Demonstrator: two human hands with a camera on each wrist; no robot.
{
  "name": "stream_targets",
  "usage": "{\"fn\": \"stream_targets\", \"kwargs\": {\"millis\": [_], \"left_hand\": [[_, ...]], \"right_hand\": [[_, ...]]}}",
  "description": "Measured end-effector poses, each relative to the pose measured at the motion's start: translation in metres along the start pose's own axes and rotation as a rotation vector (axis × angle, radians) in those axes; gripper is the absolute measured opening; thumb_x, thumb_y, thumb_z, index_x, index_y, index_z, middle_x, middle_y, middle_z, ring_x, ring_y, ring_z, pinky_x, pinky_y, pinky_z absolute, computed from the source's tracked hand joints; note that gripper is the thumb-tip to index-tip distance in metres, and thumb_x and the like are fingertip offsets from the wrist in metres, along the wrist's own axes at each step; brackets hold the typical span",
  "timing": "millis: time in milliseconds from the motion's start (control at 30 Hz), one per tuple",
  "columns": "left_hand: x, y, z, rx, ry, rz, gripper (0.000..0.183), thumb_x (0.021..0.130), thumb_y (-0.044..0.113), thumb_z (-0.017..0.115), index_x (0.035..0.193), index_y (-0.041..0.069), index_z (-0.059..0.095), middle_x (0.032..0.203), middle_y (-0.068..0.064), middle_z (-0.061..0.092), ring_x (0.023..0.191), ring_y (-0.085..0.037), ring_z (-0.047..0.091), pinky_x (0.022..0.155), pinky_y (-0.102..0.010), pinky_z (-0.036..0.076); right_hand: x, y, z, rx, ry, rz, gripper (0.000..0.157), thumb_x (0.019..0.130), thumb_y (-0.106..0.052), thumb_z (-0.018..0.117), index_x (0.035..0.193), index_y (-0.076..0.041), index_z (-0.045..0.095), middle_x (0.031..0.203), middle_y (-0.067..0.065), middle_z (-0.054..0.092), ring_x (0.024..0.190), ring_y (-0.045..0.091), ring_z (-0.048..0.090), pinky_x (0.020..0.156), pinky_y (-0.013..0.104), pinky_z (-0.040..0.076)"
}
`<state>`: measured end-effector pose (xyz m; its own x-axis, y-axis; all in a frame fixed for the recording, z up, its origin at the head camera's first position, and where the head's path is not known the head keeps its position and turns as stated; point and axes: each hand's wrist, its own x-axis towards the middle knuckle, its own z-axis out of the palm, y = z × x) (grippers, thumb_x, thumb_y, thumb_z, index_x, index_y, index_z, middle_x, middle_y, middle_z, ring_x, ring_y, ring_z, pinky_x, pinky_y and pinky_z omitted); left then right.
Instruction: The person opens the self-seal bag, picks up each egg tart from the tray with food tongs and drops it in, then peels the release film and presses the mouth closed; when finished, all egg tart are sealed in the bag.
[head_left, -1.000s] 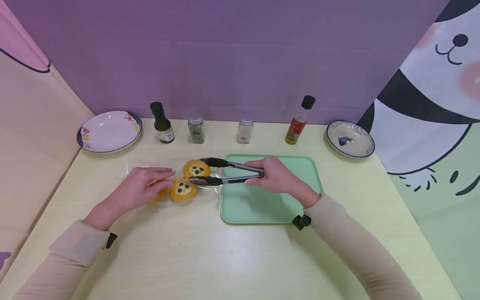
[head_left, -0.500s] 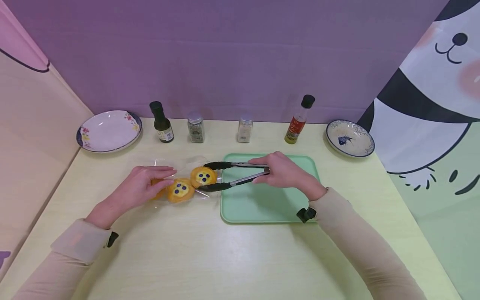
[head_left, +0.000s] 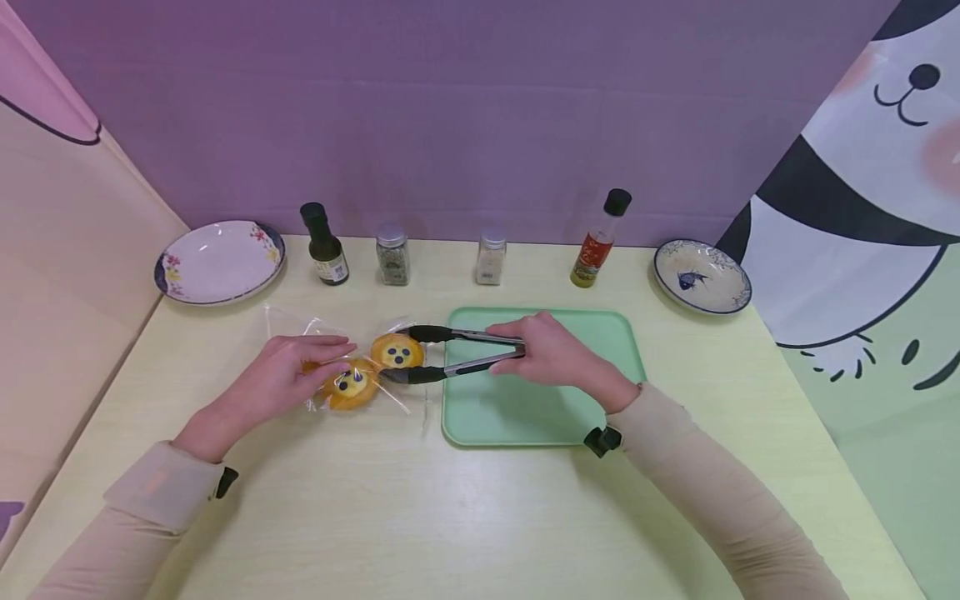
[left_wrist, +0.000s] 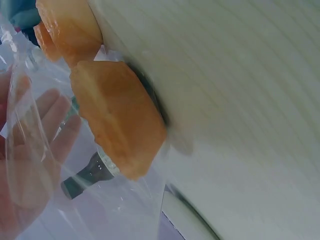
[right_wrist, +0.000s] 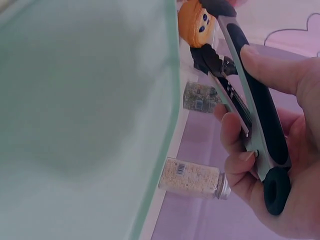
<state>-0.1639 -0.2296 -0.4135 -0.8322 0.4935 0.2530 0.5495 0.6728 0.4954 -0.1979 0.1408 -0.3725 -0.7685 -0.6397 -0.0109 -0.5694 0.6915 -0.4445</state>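
My left hand (head_left: 288, 367) pinches the film of a clear plastic bag (head_left: 281, 321); in the left wrist view its fingers (left_wrist: 60, 125) show through the film. Inside lie round golden pastries topped with dark berries. One pastry (head_left: 350, 385) sits below my left fingertips, another partly hidden behind the hand. My right hand (head_left: 551, 354) grips metal tongs (head_left: 476, 365) with black tips. Those tips reach into the bag's right end and stand on either side of the right-hand pastry (head_left: 397, 352). The right wrist view shows this pastry (right_wrist: 194, 25) between the tips.
A green tray (head_left: 525, 417) lies under my right hand. Along the back stand a floral plate (head_left: 221, 262), a dark bottle (head_left: 326, 250), two spice jars, herb (head_left: 393, 258) and pale (head_left: 491, 262), a red-labelled bottle (head_left: 596, 246) and a small fish-patterned dish (head_left: 701, 277).
My right hand and the tongs shifted right, with the pastry between the tips, then back left. The bag film has crumpled and risen near my left hand, which has barely moved.
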Motion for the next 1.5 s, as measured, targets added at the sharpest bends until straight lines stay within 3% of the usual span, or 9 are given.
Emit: {"fn": "stream_targets", "kwargs": {"millis": [333, 600, 800, 1067, 1300, 1500], "left_hand": [[-0.003, -0.001, -0.001, 0.034, 0.049, 0.03, 0.027, 0.084, 0.008, 0.069, 0.111, 0.005, 0.069, 0.114, -0.013, 0.067, 0.108, -0.032, 0.062, 0.091, -0.051, 0.048], [-0.002, -0.001, 0.0, 0.027, 0.049, 0.036, 0.03, 0.083, 0.006, 0.07, 0.112, 0.004, 0.069, 0.116, -0.016, 0.065, 0.108, -0.032, 0.062, 0.091, -0.051, 0.048], [-0.005, 0.0, -0.002, 0.032, 0.036, 0.005, 0.029, 0.084, 0.006, 0.069, 0.113, 0.004, 0.068, 0.117, -0.016, 0.065, 0.109, -0.034, 0.061, 0.092, -0.053, 0.047], [-0.007, -0.002, -0.003, 0.038, 0.019, -0.031, 0.03, 0.085, 0.01, 0.069, 0.114, 0.005, 0.067, 0.119, -0.015, 0.064, 0.11, -0.033, 0.06, 0.092, -0.051, 0.048], [-0.008, -0.003, -0.002, 0.053, 0.016, -0.038, 0.032, 0.084, 0.01, 0.07, 0.115, 0.005, 0.067, 0.119, -0.016, 0.063, 0.109, -0.034, 0.061, 0.092, -0.054, 0.047], [-0.011, -0.003, -0.002, 0.06, 0.026, -0.039, 0.033, 0.083, 0.011, 0.071, 0.115, 0.005, 0.067, 0.119, -0.016, 0.064, 0.108, -0.035, 0.061, 0.091, -0.053, 0.048]], "right_hand": [[-0.004, 0.002, -0.002, -0.013, 0.005, -0.015, 0.049, 0.081, -0.032, 0.074, 0.125, -0.013, 0.062, 0.05, -0.008, 0.04, 0.046, 0.004, 0.025, 0.049, 0.021, 0.025], [-0.002, 0.003, 0.004, -0.003, -0.015, -0.003, 0.055, 0.08, -0.036, 0.074, 0.128, -0.014, 0.059, 0.051, -0.009, 0.042, 0.047, 0.004, 0.029, 0.049, 0.021, 0.028], [-0.005, 0.003, 0.001, -0.024, -0.037, 0.003, 0.06, 0.08, -0.037, 0.074, 0.132, -0.015, 0.055, 0.048, -0.01, 0.032, 0.047, 0.004, 0.027, 0.049, 0.022, 0.026], [-0.016, 0.011, -0.005, -0.027, -0.019, -0.002, 0.058, 0.079, -0.037, 0.074, 0.131, -0.016, 0.057, 0.048, -0.011, 0.03, 0.046, 0.003, 0.025, 0.047, 0.021, 0.024], [-0.033, 0.02, -0.014, -0.005, 0.015, 0.019, 0.059, 0.078, -0.037, 0.075, 0.13, -0.014, 0.058, 0.049, -0.011, 0.03, 0.046, 0.003, 0.025, 0.047, 0.022, 0.025], [-0.068, 0.036, -0.027, 0.038, 0.088, 0.075, 0.06, 0.077, -0.038, 0.076, 0.13, -0.014, 0.058, 0.052, -0.007, 0.041, 0.045, 0.005, 0.032, 0.046, 0.022, 0.032]]}}
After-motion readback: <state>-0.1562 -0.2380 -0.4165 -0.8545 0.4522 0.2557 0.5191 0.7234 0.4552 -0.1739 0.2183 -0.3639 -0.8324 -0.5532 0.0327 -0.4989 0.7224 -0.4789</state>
